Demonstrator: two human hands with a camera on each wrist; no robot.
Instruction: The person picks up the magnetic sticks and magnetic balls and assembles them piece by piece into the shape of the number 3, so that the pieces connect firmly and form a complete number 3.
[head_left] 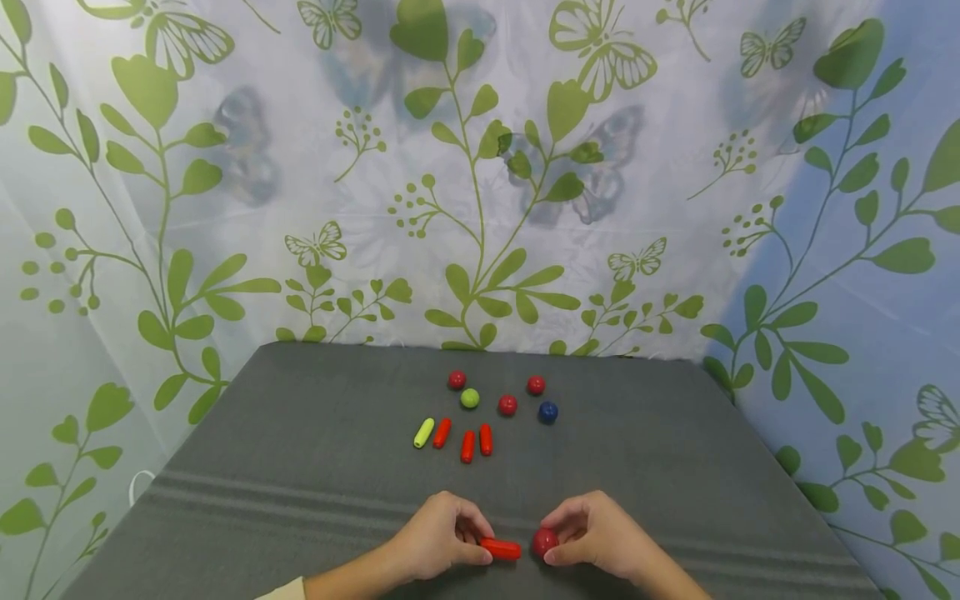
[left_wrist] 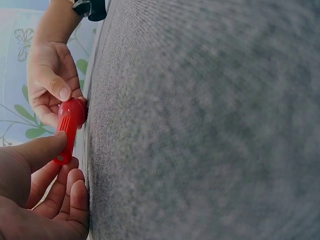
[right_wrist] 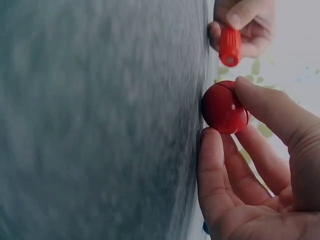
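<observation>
My left hand (head_left: 442, 537) pinches a short red ribbed plastic handle (head_left: 501, 549) between thumb and fingers, near the front of the table. The handle lies level, its free end pointing at the ball on the right. In the right wrist view a small hole shows in that end of the handle (right_wrist: 230, 47). My right hand (head_left: 596, 537) holds a glossy red ball (head_left: 544, 542) by thumb and fingertips, close over the grey cloth. A thin seam runs round the ball (right_wrist: 225, 107). A narrow gap separates handle and ball in the head view.
Farther back lie a yellow-green handle (head_left: 423, 433) and three red handles (head_left: 468, 447). Behind them sit three red balls (head_left: 507, 406), a green ball (head_left: 469, 398) and a blue ball (head_left: 548, 412). A leaf-patterned curtain (head_left: 360, 192) encloses the grey-covered table (head_left: 315, 400).
</observation>
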